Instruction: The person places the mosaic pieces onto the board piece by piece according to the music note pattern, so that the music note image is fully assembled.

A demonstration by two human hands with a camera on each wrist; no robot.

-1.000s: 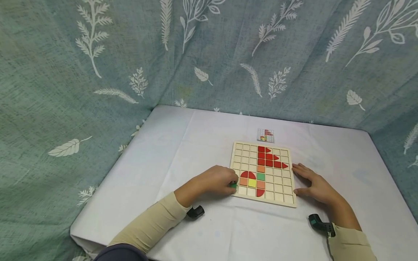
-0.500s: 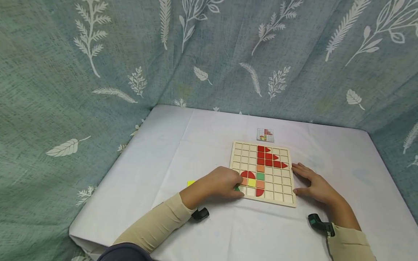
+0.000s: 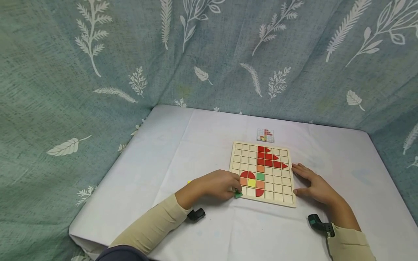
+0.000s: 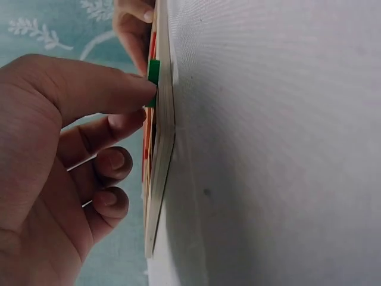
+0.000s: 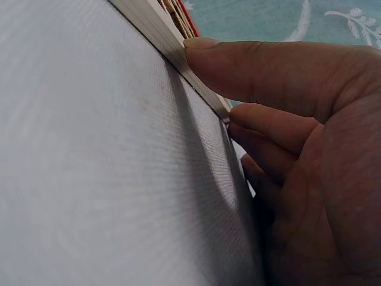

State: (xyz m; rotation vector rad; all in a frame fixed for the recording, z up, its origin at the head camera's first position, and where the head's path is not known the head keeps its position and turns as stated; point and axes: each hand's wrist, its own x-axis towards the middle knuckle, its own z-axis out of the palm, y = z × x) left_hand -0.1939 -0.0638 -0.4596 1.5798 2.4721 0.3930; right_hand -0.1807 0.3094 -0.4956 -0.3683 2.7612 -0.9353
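My left hand (image 3: 221, 185) pinches a small green piece (image 3: 238, 194) between thumb and finger over the near left corner of the wooden grid board (image 3: 277, 181). In the left wrist view the green piece (image 4: 153, 74) stands on edge at the board's side, with the thumb against it; its full shape is hidden. The other fingers curl loosely. My right hand (image 3: 315, 185) rests along the board's right edge, its fingers spread and touching the side. In the right wrist view the thumb (image 5: 238, 68) presses on that edge.
Red, orange, green and yellow pieces sit in the board's cells, such as a yellow square (image 3: 251, 182). A small pattern card (image 3: 265, 135) lies behind the board. A yellow piece (image 3: 189, 182) peeks out behind the left forearm. White cloth (image 3: 183, 141) covers the table.
The left hand first moved right over the board's lower left cells, then drew back slightly toward the near edge with the green piece. The right hand has stayed put.
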